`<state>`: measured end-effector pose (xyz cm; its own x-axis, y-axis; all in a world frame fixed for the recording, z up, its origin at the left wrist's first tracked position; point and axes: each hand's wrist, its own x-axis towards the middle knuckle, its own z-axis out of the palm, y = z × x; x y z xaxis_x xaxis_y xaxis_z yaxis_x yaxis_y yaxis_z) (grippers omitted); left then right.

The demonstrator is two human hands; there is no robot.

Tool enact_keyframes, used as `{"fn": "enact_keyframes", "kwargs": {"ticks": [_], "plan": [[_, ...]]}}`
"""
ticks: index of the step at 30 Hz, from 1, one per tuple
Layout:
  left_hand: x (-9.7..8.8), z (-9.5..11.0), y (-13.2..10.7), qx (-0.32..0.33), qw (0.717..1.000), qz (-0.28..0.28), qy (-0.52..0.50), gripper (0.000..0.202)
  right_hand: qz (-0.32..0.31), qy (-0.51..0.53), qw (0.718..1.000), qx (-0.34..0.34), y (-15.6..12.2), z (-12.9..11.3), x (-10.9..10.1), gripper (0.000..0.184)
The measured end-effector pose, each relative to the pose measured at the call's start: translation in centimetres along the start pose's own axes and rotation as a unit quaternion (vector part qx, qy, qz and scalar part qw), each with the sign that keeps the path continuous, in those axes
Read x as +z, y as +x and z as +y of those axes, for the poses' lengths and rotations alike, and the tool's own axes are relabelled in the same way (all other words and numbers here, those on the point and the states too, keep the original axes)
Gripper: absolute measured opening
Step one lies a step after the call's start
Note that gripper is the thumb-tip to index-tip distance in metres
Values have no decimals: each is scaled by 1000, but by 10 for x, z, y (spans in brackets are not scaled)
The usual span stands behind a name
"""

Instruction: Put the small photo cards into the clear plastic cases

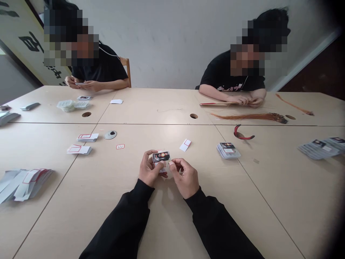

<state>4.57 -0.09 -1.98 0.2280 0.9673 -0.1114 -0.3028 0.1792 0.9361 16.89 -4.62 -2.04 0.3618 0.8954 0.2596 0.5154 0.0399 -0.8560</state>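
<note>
While the left hand (149,169) is pinching a printed card (161,157) above the table (121,230) to steady it, the right hand (185,178) is gripping its edge, fingertips (172,166) pressed together, near a card stack (228,150).

Pale laminate desk (107,223), several tops butted together, round grommet holes (86,114) along the far section. Near section: grey card bundle (24,184), white red-outlined card stacks (79,150), printed card stack (228,150). Far right: orange strand bundle (248,116), curved red strip (236,131).
</note>
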Motion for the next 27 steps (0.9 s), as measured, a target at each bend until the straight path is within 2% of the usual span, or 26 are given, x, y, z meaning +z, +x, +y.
{"fn": "enact_keyframes", "kwargs": {"ticks": [5,15,20,27], "plan": [[-1,0,-1,6,1000,-28,-3,53,7,10,1000,9,1,0,-2,23],[0,-1,-2,20,999,-37,14,60,6,15,1000,20,1,-2,-2,24],[0,3,-2,-6,999,-36,-16,53,8,24,999,25,1,-1,-1,25],[-1,7,-3,-9,998,-40,-39,64,16,37,998,37,2,0,-1,28]]}}
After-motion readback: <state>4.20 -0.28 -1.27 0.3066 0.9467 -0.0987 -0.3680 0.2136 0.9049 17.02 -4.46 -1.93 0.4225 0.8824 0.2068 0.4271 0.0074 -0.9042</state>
